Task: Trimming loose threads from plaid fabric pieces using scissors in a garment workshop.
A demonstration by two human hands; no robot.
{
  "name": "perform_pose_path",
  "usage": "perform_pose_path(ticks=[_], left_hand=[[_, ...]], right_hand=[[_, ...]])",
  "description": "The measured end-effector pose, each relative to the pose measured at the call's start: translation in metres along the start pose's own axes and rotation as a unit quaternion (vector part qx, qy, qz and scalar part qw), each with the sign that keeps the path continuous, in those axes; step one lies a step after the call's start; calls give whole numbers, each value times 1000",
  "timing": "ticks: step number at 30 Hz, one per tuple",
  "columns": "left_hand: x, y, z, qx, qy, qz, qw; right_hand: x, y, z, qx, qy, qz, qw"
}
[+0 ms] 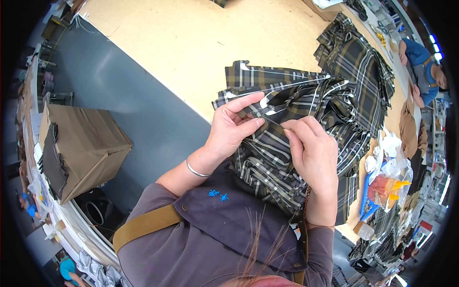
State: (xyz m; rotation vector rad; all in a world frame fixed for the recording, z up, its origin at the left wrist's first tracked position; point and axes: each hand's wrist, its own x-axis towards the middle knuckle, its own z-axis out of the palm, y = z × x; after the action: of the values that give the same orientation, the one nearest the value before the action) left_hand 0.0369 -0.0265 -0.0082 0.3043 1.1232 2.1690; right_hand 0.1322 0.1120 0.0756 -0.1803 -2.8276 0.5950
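Observation:
A heap of dark plaid fabric pieces in black, olive and white lies at the table's near edge, in front of my body. My left hand pinches an edge of one piece between thumb and fingers, beside a small white patch on the cloth. Right of it, my right hand has thumb and forefinger closed on a thin dark strand or slim tool that reaches towards the left fingertips; which of the two cannot be told. More plaid cloth is piled beyond, to the right.
The pale tabletop extends ahead. A brown-covered box-like stack stands on the left. At the right, a blue tray holds plastic bags and an orange-yellow object, near a clear bottle. A co-worker is at the far right.

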Motion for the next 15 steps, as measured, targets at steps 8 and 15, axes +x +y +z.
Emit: perform_pose_path(ticks=[8, 15], left_hand=[[-1, 0, 2, 16, -2, 13, 1000], [-2, -2, 2, 58, 12, 15, 998]], right_hand=[[-1, -1, 2, -7, 9, 8, 1000], [-2, 0, 5, -16, 11, 14, 1000]])
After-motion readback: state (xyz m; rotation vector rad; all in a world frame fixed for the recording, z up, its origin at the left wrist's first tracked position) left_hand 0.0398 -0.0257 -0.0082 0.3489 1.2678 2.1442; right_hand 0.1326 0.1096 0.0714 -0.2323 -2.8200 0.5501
